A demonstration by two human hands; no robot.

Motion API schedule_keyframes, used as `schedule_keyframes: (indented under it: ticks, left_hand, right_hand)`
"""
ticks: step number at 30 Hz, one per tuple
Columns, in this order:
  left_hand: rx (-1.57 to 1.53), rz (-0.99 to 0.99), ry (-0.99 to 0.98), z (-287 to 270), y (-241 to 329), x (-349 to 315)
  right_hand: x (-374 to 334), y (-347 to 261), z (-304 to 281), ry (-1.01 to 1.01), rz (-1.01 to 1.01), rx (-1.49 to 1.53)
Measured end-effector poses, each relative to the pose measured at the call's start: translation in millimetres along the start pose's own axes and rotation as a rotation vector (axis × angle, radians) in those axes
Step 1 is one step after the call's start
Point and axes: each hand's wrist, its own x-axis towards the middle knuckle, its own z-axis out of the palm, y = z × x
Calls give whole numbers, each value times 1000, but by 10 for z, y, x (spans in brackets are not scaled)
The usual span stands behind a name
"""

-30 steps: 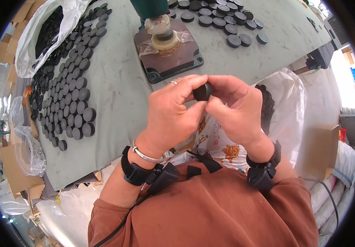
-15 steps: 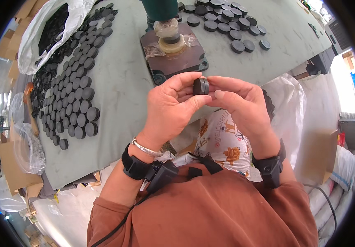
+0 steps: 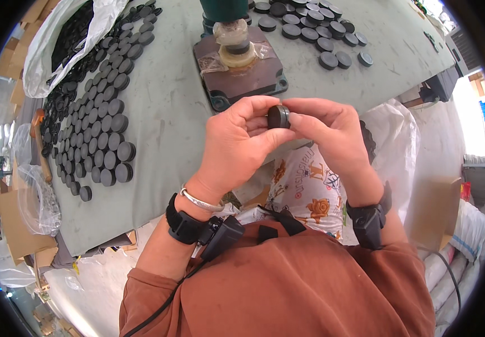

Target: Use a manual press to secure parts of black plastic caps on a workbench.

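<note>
A: ok what's in the hands?
B: left hand [image 3: 237,135] and right hand [image 3: 335,132] are both pinching one black disc [image 3: 276,117], on edge between the fingertips.
A: and around them?
B: green bench press [image 3: 238,84] just beyond the hands, tons of matching discs [image 3: 106,123] left of the left hand, a second bunch [image 3: 325,45] past the right.

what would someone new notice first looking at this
Probably the black disc held between the left hand and right hand, near the middle of the view. Next, the many dark discs spread over the table's left side, beside a white bag at the upper left. The green machine with its brownish base also stands out, just beyond the hands.
</note>
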Motion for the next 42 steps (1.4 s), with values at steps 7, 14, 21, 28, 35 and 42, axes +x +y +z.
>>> schedule_keyframes:
  ticks: [7, 14, 21, 28, 35, 42]
  left_hand:
    - [15, -123, -6, -34, 22, -10]
    - [19, -139, -39, 16, 56, 11]
    - [106, -11, -13, 79, -15, 13]
    - [136, 28, 83, 121, -92, -53]
    - [547, 254, 38, 292, -46, 139]
    - [885, 317, -28, 8, 22, 9]
  right_hand:
    - [-50, 53, -21, -35, -34, 88]
    - [-44, 38, -55, -56, -49, 66]
    - [-38, -28, -38, -23, -28, 62]
    - [-13, 82, 16, -69, -16, 246]
    - [100, 5, -220, -81, -56, 326]
    - [430, -75, -1089, 565, -245, -1007]
